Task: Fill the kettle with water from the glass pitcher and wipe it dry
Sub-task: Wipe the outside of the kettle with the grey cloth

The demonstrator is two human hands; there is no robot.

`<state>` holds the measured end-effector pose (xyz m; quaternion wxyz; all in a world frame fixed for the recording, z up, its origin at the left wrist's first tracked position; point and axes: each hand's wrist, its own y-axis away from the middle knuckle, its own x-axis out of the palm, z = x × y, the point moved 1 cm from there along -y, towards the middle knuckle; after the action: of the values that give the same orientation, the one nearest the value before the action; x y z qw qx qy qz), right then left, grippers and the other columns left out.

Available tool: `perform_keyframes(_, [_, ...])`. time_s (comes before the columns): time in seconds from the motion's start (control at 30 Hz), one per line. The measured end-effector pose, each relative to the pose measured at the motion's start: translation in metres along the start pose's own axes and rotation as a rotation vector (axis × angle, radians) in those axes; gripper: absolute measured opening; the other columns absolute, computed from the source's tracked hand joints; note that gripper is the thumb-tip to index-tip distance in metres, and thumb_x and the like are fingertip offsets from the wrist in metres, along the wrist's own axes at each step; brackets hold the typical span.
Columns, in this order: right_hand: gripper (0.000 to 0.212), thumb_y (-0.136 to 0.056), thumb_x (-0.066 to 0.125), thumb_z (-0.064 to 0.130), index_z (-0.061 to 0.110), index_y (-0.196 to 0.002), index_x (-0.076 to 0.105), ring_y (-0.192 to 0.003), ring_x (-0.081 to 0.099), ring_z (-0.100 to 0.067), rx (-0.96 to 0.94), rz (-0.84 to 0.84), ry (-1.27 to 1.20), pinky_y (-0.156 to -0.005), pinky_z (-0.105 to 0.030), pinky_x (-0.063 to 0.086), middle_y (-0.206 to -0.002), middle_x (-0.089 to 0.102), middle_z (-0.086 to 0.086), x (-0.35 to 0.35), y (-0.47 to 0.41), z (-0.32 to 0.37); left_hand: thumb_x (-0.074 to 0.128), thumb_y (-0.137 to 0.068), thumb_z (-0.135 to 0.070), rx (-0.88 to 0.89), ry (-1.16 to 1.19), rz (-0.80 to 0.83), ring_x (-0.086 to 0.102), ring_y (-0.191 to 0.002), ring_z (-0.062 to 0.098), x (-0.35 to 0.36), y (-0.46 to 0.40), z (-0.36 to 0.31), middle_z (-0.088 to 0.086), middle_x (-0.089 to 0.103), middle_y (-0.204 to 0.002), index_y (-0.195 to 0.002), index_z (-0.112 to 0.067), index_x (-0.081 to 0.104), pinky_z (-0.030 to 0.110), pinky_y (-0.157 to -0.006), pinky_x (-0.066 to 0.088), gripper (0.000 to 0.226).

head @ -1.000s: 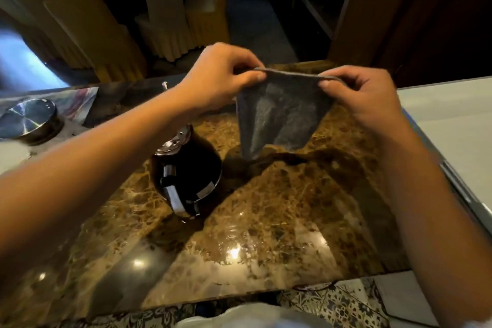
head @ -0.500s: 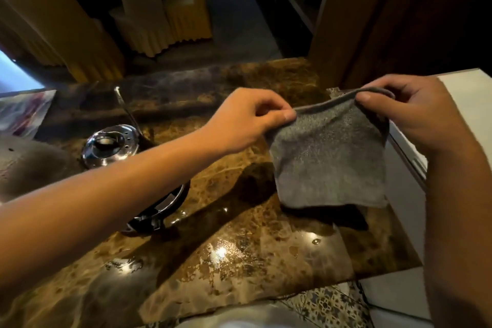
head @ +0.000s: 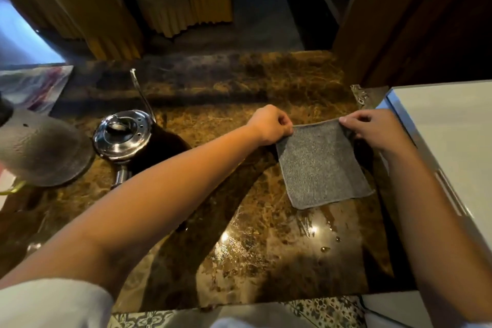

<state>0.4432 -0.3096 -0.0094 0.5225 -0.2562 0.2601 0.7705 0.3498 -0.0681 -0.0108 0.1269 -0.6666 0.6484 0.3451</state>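
A folded grey cloth [head: 320, 165] lies on the brown marble counter [head: 266, 247] at the right, its near edge flat on the stone. My left hand [head: 270, 125] pinches its far left corner. My right hand [head: 375, 129] pinches the far right corner. The dark kettle [head: 157, 146] with a shiny steel lid [head: 122, 134] stands at the left, partly behind my left forearm. No glass pitcher can be made out.
A grey round object [head: 40, 152] sits at the left edge of the counter. A white cabinet top [head: 452, 146] borders the counter on the right. Yellow-covered chairs [head: 170, 8] stand beyond the far edge. Small water drops [head: 326, 247] glint on the stone.
Both hands have lowered the cloth from mid-air down and to the right until it lies on the counter. The view has tipped downward.
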Motion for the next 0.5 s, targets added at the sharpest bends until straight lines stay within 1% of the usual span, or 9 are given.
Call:
perform_keyframes(0.07, [0.011, -0.092, 0.077, 0.039, 0.03, -0.087, 0.077, -0.097, 0.07, -0.025, 0.0, -0.01, 0.014, -0.093, -0.049, 0.057, -0.091, 0.075, 0.003, 0.005, -0.01, -0.001, 0.071, -0.093, -0.017, 0.011, -0.02, -0.033, 0.063, -0.083, 0.007, -0.002, -0.003, 0.002, -0.007, 0.069, -0.09, -0.097, -0.019, 0.073, 0.027, -0.086, 0.056, 0.005])
perform_keyframes(0.17, [0.014, -0.093, 0.074, 0.04, 0.028, -0.097, 0.08, -0.1, 0.068, -0.024, 0.003, -0.028, 0.047, -0.096, -0.05, 0.056, -0.093, 0.073, 0.006, 0.012, -0.021, 0.0, 0.068, -0.095, -0.014, 0.029, 0.062, -0.084, 0.061, -0.08, 0.006, -0.008, -0.008, 0.004, -0.01, 0.064, -0.086, -0.104, -0.02, 0.07, 0.017, -0.072, 0.05, 0.011])
perform_keyframes(0.2, [0.017, -0.093, 0.074, 0.04, 0.025, -0.098, 0.081, -0.101, 0.068, -0.023, 0.015, -0.05, 0.061, -0.095, -0.049, 0.056, -0.094, 0.073, 0.005, 0.014, -0.025, 0.001, 0.066, -0.096, -0.013, 0.036, 0.092, -0.109, 0.06, -0.08, 0.005, -0.008, -0.009, 0.004, -0.01, 0.063, -0.086, -0.108, -0.019, 0.069, 0.015, -0.071, 0.049, 0.014])
perform_keyframes(0.27, [0.021, -0.094, 0.073, 0.04, 0.021, -0.099, 0.082, -0.102, 0.068, -0.025, 0.046, -0.122, 0.112, -0.092, -0.047, 0.056, -0.094, 0.073, 0.001, 0.019, -0.028, 0.002, 0.064, -0.097, -0.014, 0.068, 0.058, -0.168, 0.063, -0.086, 0.008, -0.006, -0.012, 0.007, -0.008, 0.064, -0.092, -0.115, -0.02, 0.068, 0.022, -0.079, 0.053, 0.02])
perform_keyframes(0.3, [0.022, -0.095, 0.072, 0.039, 0.02, -0.1, 0.081, -0.101, 0.068, -0.026, 0.058, -0.161, 0.142, -0.089, -0.046, 0.057, -0.096, 0.074, 0.0, 0.021, -0.03, 0.001, 0.064, -0.097, -0.016, 0.084, 0.008, -0.197, 0.064, -0.093, 0.012, -0.004, -0.013, 0.009, -0.006, 0.065, -0.1, -0.12, -0.02, 0.066, 0.027, -0.086, 0.055, 0.024])
perform_keyframes(0.33, [0.024, -0.095, 0.071, 0.039, 0.019, -0.103, 0.08, -0.101, 0.068, -0.027, 0.065, -0.197, 0.176, -0.086, -0.045, 0.056, -0.099, 0.075, -0.002, 0.023, -0.031, 0.001, 0.064, -0.096, -0.019, 0.103, -0.07, -0.226, 0.064, -0.101, 0.015, -0.002, -0.013, 0.011, -0.002, 0.065, -0.11, -0.125, -0.021, 0.064, 0.03, -0.09, 0.054, 0.029])
perform_keyframes(0.4, [0.035, -0.093, 0.072, 0.039, 0.019, -0.122, 0.071, -0.107, 0.066, -0.028, 0.063, -0.249, 0.25, -0.087, -0.045, 0.054, -0.114, 0.073, -0.005, 0.026, -0.028, 0.003, 0.065, -0.094, -0.031, 0.174, -0.329, -0.223, 0.056, -0.12, 0.024, 0.004, -0.012, 0.015, 0.005, 0.058, -0.132, -0.133, -0.021, 0.059, 0.037, -0.099, 0.049, 0.041])
perform_keyframes(0.47, [0.054, -0.09, 0.076, 0.038, 0.019, -0.137, 0.058, -0.123, 0.059, -0.031, 0.014, -0.248, 0.331, -0.094, -0.046, 0.05, -0.132, 0.064, -0.007, 0.03, -0.02, 0.003, 0.063, -0.093, -0.047, 0.292, -0.671, -0.098, 0.041, -0.14, 0.031, 0.011, -0.007, 0.016, 0.006, 0.044, -0.153, -0.143, -0.021, 0.053, 0.047, -0.111, 0.04, 0.057])
perform_keyframes(0.5, [0.054, -0.09, 0.075, 0.036, 0.019, -0.138, 0.056, -0.129, 0.054, -0.031, -0.037, -0.243, 0.379, -0.099, -0.047, 0.048, -0.138, 0.06, -0.008, 0.033, -0.016, 0.003, 0.059, -0.094, -0.052, 0.338, -0.796, -0.027, 0.032, -0.147, 0.033, 0.015, -0.006, 0.016, 0.004, 0.037, -0.16, -0.147, -0.023, 0.05, 0.05, -0.115, 0.035, 0.062])
